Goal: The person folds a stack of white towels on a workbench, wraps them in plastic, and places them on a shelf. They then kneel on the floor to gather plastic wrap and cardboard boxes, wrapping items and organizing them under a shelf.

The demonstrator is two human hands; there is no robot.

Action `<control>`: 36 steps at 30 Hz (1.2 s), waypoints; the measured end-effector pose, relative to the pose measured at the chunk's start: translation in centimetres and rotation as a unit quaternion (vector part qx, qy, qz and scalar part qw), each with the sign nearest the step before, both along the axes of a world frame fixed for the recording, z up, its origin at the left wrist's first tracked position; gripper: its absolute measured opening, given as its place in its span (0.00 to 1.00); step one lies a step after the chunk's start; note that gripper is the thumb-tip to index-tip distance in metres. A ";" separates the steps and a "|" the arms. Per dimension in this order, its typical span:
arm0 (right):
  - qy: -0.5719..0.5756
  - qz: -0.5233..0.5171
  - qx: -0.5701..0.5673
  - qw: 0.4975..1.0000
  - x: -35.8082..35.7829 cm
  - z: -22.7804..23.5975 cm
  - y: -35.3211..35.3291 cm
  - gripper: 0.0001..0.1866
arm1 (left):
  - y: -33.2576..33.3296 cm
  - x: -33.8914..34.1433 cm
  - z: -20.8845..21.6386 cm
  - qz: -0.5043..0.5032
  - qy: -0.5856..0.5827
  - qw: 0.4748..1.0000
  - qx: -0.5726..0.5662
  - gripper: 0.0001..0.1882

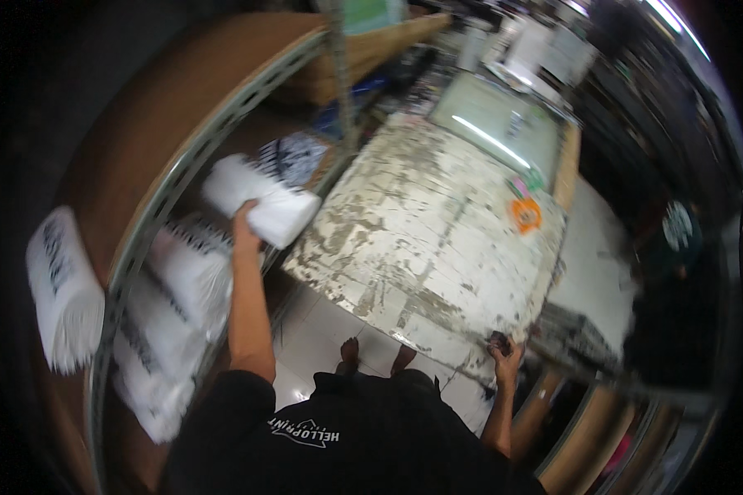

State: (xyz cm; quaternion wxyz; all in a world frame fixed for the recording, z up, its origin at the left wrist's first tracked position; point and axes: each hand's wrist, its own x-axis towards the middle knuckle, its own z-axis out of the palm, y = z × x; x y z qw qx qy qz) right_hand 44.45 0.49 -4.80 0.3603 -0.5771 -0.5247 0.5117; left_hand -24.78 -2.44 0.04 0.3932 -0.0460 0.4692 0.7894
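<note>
My left hand [246,223] reaches to the shelf rack on the left, its fingers closed against the side of a white folded bundle [282,213] with dark printing. Whether the bundle is plastic or cloth I cannot tell. Below it, more white bundles [191,276] are stacked on the shelf, and another white bundle [62,289] stands on the far left. At the near right corner of the worn table, my right hand [508,356] is closed around a small dark object [498,341], too blurred to name.
The paint-stained white table [388,239] fills the middle. On it are an orange item [526,214] and a glass-like panel [499,124] at the far end. A metal shelf post [343,82] rises at the left. Wooden-edged frames [586,421] stand at the lower right.
</note>
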 end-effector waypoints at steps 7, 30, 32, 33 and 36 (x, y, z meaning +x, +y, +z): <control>-0.093 -0.153 -0.001 0.984 2.1 0.8 -12.9 0.19 | 0.9 -4.5 -4.3 -0.059 0.054 0.994 -0.078 0.26; -0.111 -0.418 -0.316 0.844 -2.8 -10.9 -53.2 0.24 | -14.2 54.1 24.1 -0.569 0.165 0.601 0.537 0.14; -0.100 -0.429 -0.332 0.834 -2.3 -11.4 -56.6 0.23 | -20.0 58.0 27.5 -0.632 0.057 0.539 0.553 0.11; -0.095 -0.419 -0.333 0.839 -1.8 -11.5 -57.6 0.23 | -22.2 58.8 28.9 -0.653 0.019 0.509 0.561 0.09; -0.101 -0.480 -0.328 0.807 -1.8 -12.8 -63.2 0.21 | -27.0 62.8 30.2 -0.710 -0.137 0.391 0.570 0.03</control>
